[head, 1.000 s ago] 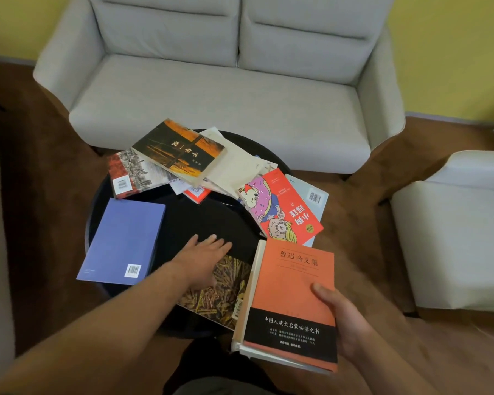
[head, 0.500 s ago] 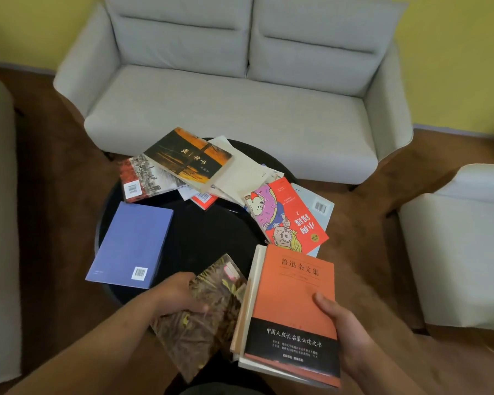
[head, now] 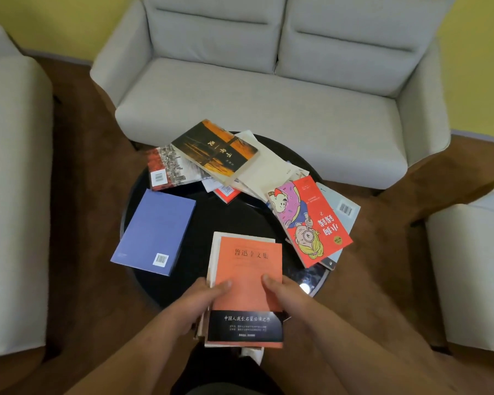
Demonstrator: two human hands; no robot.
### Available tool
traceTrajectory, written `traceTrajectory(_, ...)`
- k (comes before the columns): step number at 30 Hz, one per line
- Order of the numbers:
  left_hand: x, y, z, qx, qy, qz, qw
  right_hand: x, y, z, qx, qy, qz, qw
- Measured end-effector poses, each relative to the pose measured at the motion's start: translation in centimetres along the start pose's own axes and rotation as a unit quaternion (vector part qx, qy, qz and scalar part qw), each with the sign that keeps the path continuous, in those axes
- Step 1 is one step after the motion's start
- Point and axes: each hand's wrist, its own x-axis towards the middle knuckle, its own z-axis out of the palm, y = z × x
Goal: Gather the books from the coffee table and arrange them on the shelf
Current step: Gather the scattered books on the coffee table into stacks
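A stack of books topped by an orange book with a black band sits over the near edge of the round black coffee table. My left hand grips the stack's left side, thumb on the orange cover. My right hand grips its right side, thumb on top. A blue book lies at the table's left. A red cartoon book lies on the right over a pale book. At the back are a dark orange book, a red-and-grey book and cream books. No shelf is in view.
A light grey sofa stands behind the table. A pale armchair is at the left and another at the right. Brown carpet surrounds the table. The wall behind is yellow.
My left hand lifted the dark patterned book off the table and brought it under the orange-topped stack. Both hands now hold the stack together, which has shifted left toward the middle.
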Motion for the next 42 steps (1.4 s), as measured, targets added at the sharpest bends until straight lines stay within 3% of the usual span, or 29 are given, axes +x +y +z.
traceTrajectory(7,-1.6,0.0,0.5,-0.119,-0.001,0.039,0.992,-0.5,0.5,0.3,0.102,-0.020,-0.012,0.995)
traceTrajectory(10,-2.9,1.4,0.0,-0.091,-0.021,0.094,0.991,-0.9,-1.9,-1.0,0.096,-0.096,-0.068,0.988)
traceTrajectory(13,-3.2,3.7,-1.1,0.007,0.032,0.147,0.989,-2.3,-5.1,-1.7,0.032,-0.121,-0.139,0.982)
traceTrajectory(18,-3.5,5.8,-1.6,0.168,0.096,0.232,0.953,-4.6,-7.3,-1.9,-0.151,-0.054,-0.212,0.964)
traceTrajectory(28,-5.2,6.4,-0.7,0.214,0.097,0.300,0.925,-5.0,-6.3,-2.1,-0.252,-0.009,-0.237,0.938)
traceTrajectory(42,-4.7,5.5,-1.4,0.247,0.102,0.310,0.912,-4.2,-6.4,-3.0,-0.354,-0.056,-0.244,0.901)
